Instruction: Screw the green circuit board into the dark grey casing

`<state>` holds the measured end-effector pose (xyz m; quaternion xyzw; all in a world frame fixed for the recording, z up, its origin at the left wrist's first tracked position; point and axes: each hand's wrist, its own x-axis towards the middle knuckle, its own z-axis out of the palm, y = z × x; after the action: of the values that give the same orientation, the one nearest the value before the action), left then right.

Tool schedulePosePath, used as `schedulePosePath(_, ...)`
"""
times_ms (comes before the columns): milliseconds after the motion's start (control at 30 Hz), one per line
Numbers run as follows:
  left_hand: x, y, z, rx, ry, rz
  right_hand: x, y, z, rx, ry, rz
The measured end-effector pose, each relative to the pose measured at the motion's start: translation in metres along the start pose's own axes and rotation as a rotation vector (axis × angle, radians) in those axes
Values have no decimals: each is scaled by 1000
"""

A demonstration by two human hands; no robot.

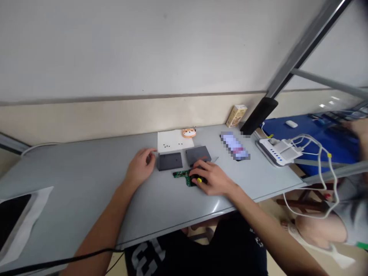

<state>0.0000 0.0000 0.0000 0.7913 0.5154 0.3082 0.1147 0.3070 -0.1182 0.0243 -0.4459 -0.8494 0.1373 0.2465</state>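
Observation:
My right hand (209,178) is closed around a small black tool with a yellow end (199,180), just over the right part of a green circuit board (182,174). My left hand (143,165) rests on the desk with its fingers curled apart and nothing between them. Right beside its fingertips lies a dark grey shallow case part (170,161). A second dark grey flat panel (197,154) sits behind my right fingers. Behind both lies a white sheet (172,137) with several tiny dark screws (166,146). An orange and white animal-faced item (189,133) is on its right edge.
A phone (234,145), a carton (236,115) and a white power strip (280,151) with cables stand on the right of the grey desk (94,168). A black device lies on white material (34,214) at far left. Another person's leg (322,230) shows at the right.

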Motion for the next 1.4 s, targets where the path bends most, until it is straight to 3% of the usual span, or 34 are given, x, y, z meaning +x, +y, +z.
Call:
schedulePosePath(233, 0, 0, 3, 6, -17, 52, -1, -2, 3, -22, -29, 24)
schedulePosePath(533, -5, 3, 2, -26, -12, 68, -6, -4, 0, -60, -93, -108)
schedulePosePath(633, -6, 4, 2, -30, -6, 57, 11, -9, -16, -40, -38, -146)
schedulePosePath(767, -6, 0, 4, -3, 2, 96, 59, -4, -27, -50, 112, -39)
schedulePosePath(900, -6, -3, 6, 20, 3, 116, 87, 12, -8, 0, 194, 67)
schedulePosePath(1067, -5, -3, 6, 48, 1, 133, 73, 20, 20, -58, 91, -24)
schedulePosePath(1400, -7, -3, 5, 46, -7, 157, 71, 14, 21, -54, 45, -60)
